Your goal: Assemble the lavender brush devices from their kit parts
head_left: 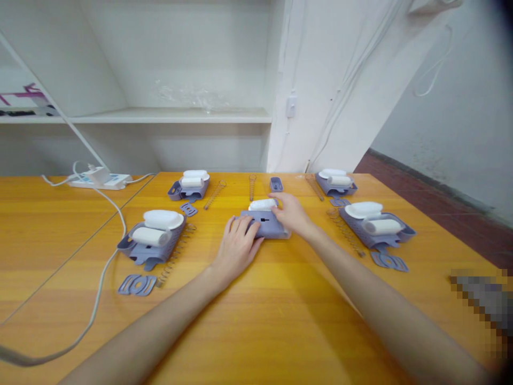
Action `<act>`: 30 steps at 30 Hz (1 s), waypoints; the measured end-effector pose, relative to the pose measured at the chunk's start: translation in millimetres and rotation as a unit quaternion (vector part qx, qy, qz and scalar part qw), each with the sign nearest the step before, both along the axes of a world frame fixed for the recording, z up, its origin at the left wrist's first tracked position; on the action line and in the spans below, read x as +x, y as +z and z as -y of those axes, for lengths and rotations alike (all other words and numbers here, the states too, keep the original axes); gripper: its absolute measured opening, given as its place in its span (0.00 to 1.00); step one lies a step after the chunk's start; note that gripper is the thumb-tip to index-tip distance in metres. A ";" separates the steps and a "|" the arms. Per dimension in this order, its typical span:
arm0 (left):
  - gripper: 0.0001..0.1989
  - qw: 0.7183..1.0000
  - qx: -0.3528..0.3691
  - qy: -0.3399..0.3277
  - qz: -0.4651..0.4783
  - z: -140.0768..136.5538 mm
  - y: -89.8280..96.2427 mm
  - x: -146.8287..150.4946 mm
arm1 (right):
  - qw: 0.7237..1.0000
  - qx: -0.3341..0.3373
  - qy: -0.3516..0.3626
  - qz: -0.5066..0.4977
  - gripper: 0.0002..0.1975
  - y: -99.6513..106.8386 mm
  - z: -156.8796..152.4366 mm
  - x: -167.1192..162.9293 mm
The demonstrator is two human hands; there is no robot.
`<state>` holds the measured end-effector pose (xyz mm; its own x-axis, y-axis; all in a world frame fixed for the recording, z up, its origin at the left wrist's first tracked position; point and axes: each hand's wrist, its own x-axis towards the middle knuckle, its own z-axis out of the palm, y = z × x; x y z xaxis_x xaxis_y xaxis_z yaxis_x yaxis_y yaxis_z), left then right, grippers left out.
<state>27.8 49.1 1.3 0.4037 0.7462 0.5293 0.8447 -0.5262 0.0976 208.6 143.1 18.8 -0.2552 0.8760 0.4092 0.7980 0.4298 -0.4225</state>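
workshop | wooden bench (pixel 280 299) | 4 purple part kits (pixel 154 240) | power strip (pixel 102 181) | bare shelves (pixel 168 115)

An orange wooden tabletop (pixel 280 299) carries five lavender trays (pixel 152 243), loose wire springs (pixel 176 254), flat lavender clips (pixel 137 284), a white power strip (pixel 100 181) and its grey cable (pixel 96 299).

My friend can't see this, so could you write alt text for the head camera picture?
Two bare hands rest on a purple plastic tray at the middle of an orange wooden table: the left hand on its near edge, the right hand on its far side. Four similar trays, white rollers and metal springs lie around.
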 end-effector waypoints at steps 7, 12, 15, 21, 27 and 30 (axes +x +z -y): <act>0.14 1.000 0.001 -0.001 0.004 -0.6 -1.8 -1.2 | 0.976 -0.099 0.085 0.176 0.25 15.1 -50.8 -15.4; 0.15 1.000 -0.003 -0.008 0.007 -2.2 -3.0 -1.0 | 0.971 -0.106 0.091 0.196 0.16 12.6 -50.0 -23.2; 0.15 1.000 -0.002 -0.011 0.015 -3.6 -3.5 -1.2 | 0.972 -0.093 0.092 0.196 0.13 13.0 -45.8 -21.9; 0.14 0.999 0.008 -0.018 0.025 -4.8 -5.8 -1.8 | 0.988 -0.022 0.068 0.134 0.17 26.2 -33.3 -13.1; 0.14 0.996 0.010 -0.001 0.086 -2.2 -5.6 -0.7 | 0.990 -0.017 0.136 0.024 0.20 25.5 9.2 -8.5; 0.15 0.993 0.017 0.015 0.118 -2.1 -7.3 -1.1 | 0.989 -0.030 0.140 -0.028 0.21 13.6 27.1 -5.5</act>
